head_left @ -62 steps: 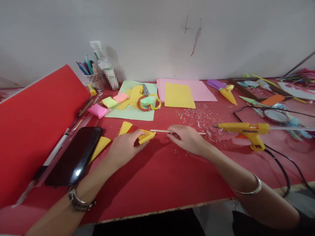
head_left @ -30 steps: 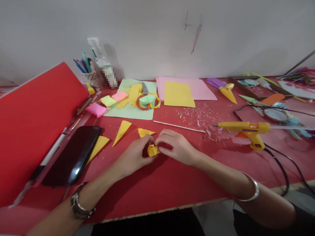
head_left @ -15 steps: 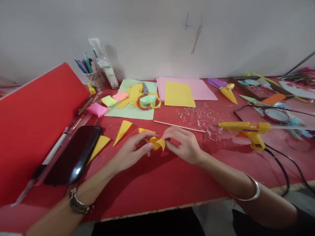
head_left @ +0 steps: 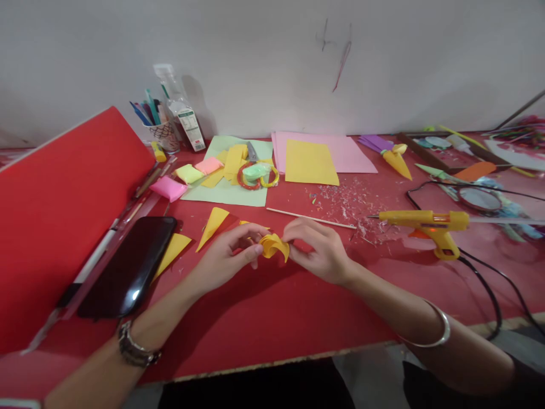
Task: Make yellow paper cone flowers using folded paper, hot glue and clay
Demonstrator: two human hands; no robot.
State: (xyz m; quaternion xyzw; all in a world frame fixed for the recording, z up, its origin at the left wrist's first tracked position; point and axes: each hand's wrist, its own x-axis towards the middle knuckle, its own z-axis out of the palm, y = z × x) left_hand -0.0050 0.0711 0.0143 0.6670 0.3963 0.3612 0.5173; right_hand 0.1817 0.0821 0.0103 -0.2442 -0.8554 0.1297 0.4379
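Between my hands is a curled piece of yellow paper point(head_left: 275, 247), held just above the red table. My left hand point(head_left: 232, 253) pinches its left side with thumb and fingers. On the other side, the fingertips of my right hand point(head_left: 317, 250) are closed on its right edge. Yellow paper cones point(head_left: 212, 227) lie beyond my left hand, and one more yellow piece is partly hidden behind its fingers. Another yellow cone point(head_left: 172, 254) rests by the black phone point(head_left: 128, 267). A thin wooden stick point(head_left: 310, 218) lies just past my right hand.
A yellow glue gun point(head_left: 426, 217) with its black cord lies at right. Scissors point(head_left: 244, 180) and clay packets point(head_left: 169, 188) sit near a pale green sheet point(head_left: 238, 197). A yellow sheet point(head_left: 310, 163) covers part of pink paper point(head_left: 355, 156). A bottle point(head_left: 185, 116) stands by a pen cup point(head_left: 164, 138).
The yellow paper has curled more tightly between my fingers and shifted slightly right. Both hands keep nearly the same place. The glue gun and other things stay put.
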